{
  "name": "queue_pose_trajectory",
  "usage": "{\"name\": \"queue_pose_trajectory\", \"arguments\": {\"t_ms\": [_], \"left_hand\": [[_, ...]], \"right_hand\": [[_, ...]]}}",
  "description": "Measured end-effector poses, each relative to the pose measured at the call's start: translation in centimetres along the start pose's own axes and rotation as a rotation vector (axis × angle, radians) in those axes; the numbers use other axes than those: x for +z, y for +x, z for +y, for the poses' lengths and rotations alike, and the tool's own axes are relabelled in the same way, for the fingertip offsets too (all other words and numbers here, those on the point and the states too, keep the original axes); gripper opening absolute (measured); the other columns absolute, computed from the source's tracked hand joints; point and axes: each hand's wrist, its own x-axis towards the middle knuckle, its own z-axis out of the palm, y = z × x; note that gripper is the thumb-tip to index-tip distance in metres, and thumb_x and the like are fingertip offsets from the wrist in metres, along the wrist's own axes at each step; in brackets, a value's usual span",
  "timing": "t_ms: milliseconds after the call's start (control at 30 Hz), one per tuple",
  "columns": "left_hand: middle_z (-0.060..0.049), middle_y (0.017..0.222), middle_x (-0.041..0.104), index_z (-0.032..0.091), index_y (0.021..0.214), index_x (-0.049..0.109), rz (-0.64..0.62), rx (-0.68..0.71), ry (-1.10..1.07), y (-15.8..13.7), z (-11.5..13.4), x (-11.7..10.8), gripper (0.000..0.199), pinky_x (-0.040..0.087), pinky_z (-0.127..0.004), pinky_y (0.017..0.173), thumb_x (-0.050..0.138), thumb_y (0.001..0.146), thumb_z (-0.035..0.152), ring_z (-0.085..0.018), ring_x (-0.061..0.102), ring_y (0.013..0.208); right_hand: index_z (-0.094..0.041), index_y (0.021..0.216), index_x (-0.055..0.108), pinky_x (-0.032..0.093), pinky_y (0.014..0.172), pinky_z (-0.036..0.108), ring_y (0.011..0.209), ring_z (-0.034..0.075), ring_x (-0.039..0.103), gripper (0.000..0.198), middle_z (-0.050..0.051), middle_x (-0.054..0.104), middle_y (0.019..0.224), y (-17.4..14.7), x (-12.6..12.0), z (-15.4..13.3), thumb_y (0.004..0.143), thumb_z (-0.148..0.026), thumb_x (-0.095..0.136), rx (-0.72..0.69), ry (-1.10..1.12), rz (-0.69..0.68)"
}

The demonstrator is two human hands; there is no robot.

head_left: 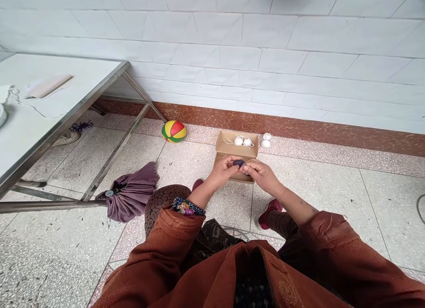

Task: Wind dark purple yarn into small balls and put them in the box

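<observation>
A small dark blue bundle of yarn (238,163) is held between my two hands, in front of me. My left hand (226,170) pinches its left side with thumb and fingers. Closed fingers of my right hand (260,173) press against its right side. Beneath my hands an open cardboard box (236,149) stands on the floor, partly covered by them. Two white balls of yarn (242,141) lie in its far part, with loose strands. Just right of the box, two more white yarn balls (266,140) rest on the floor.
At left stands a white-topped metal table (83,84) with a pale flat item (49,86) on it. A folded purple umbrella (133,190) leans by its lower bar. A colourful ball (174,131) sits near the tiled wall (275,60). Shoes lie under the table.
</observation>
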Motion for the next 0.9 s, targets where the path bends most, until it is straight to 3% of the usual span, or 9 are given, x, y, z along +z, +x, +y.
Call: {"name": "queue_pose_trajectory", "arguments": {"t_ms": [133, 267, 467, 633, 900], "left_hand": [[-0.005, 0.095, 0.072, 0.015, 0.106, 0.067, 0.007, -0.040, -0.068, 0.1, -0.3, 0.1, 0.035, 0.054, -0.032, 0.080, 0.075, 0.080, 0.038, -0.014, 0.066, 0.079], [-0.005, 0.099, 0.069, 0.015, 0.106, 0.067, -0.035, -0.084, -0.057, -0.1, 0.0, 0.2, 0.037, 0.054, -0.029, 0.077, 0.078, 0.078, 0.037, -0.013, 0.064, 0.083], [-0.005, 0.104, 0.069, 0.022, 0.124, 0.061, -0.114, -0.112, -0.214, -0.7, 0.8, 0.5, 0.052, 0.051, -0.025, 0.073, 0.080, 0.077, 0.033, -0.011, 0.062, 0.083], [-0.007, 0.109, 0.068, 0.017, 0.105, 0.072, -0.046, -0.109, -0.338, -0.6, 0.6, 0.6, 0.039, 0.049, -0.026, 0.076, 0.084, 0.070, 0.029, -0.012, 0.061, 0.087], [-0.002, 0.094, 0.068, 0.017, 0.098, 0.069, 0.028, -0.024, -0.273, -0.3, -0.5, 1.0, 0.036, 0.047, -0.027, 0.078, 0.085, 0.065, 0.024, -0.012, 0.060, 0.083]], "right_hand": [[-0.024, 0.093, 0.076, 0.049, 0.094, 0.038, 0.099, 0.021, 0.064, 0.033, 0.007, 0.069, 0.100, -0.1, -0.4, 0.0, 0.103, -0.040, 0.049, -0.084, -0.065, -0.030], [-0.023, 0.090, 0.073, 0.050, 0.087, 0.036, 0.094, 0.021, 0.061, 0.028, 0.007, 0.062, 0.097, 0.4, -1.3, 0.7, 0.100, -0.040, 0.054, -0.130, -0.174, 0.057], [-0.021, 0.085, 0.064, 0.047, 0.075, 0.030, 0.074, 0.017, 0.059, 0.025, 0.001, 0.062, 0.077, 0.9, -1.1, 2.2, 0.100, -0.035, 0.048, -0.013, -0.152, 0.052], [-0.021, 0.091, 0.063, 0.044, 0.067, 0.028, 0.070, 0.016, 0.056, 0.023, 0.001, 0.062, 0.077, 0.2, 0.2, 2.0, 0.097, -0.033, 0.045, 0.089, -0.119, 0.004], [-0.021, 0.086, 0.062, 0.039, 0.060, 0.026, 0.060, 0.015, 0.052, 0.023, -0.002, 0.057, 0.065, -0.1, 0.8, 2.3, 0.097, -0.034, 0.046, 0.113, -0.173, -0.027]]}}
